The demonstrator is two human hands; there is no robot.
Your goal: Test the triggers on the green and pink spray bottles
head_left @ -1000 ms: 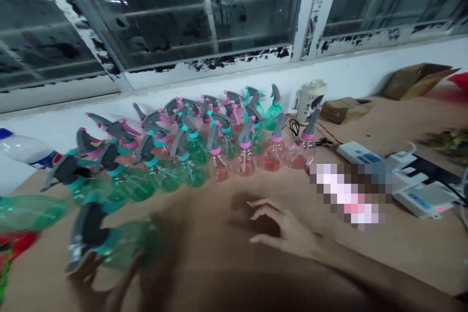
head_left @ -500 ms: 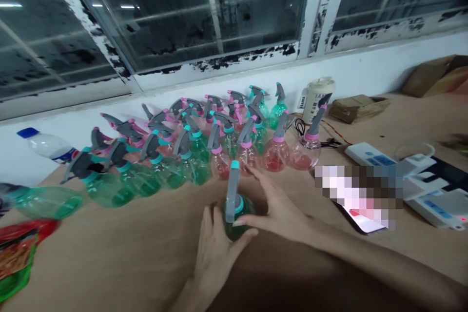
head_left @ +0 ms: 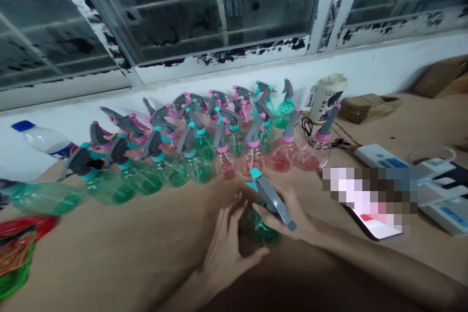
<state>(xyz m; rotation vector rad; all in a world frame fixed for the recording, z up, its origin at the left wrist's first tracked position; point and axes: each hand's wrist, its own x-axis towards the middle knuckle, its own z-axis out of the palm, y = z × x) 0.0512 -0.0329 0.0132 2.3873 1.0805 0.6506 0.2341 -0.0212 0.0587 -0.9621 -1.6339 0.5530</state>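
A green spray bottle (head_left: 263, 228) with a grey trigger head and teal nozzle stands at the near middle of the table, leaning slightly. My right hand (head_left: 292, 214) is closed around its neck, just under the head, with the thumb in front. To the left of the bottle, my left hand (head_left: 224, 248) is open and curved, thumb and fingers apart. Whether its fingertips touch the bottle I cannot tell. Beyond both hands, several more spray bottles stand in rows; the front row has green ones (head_left: 199, 168) on the left and pink ones (head_left: 281, 156) on the right.
A green bottle (head_left: 47, 199) lies on its side at the left, near a red and green food packet (head_left: 16, 258). On the right are a phone (head_left: 380, 226), white power adapters (head_left: 446, 209), a coffee cup (head_left: 327, 97) and a small cardboard box (head_left: 367, 107). A blue-capped bottle (head_left: 44, 139) leans behind.
My left hand brought the green spray bottle from the left to the middle. My right hand then took its neck, the head turned, and the left fingers spread away from the bottle.
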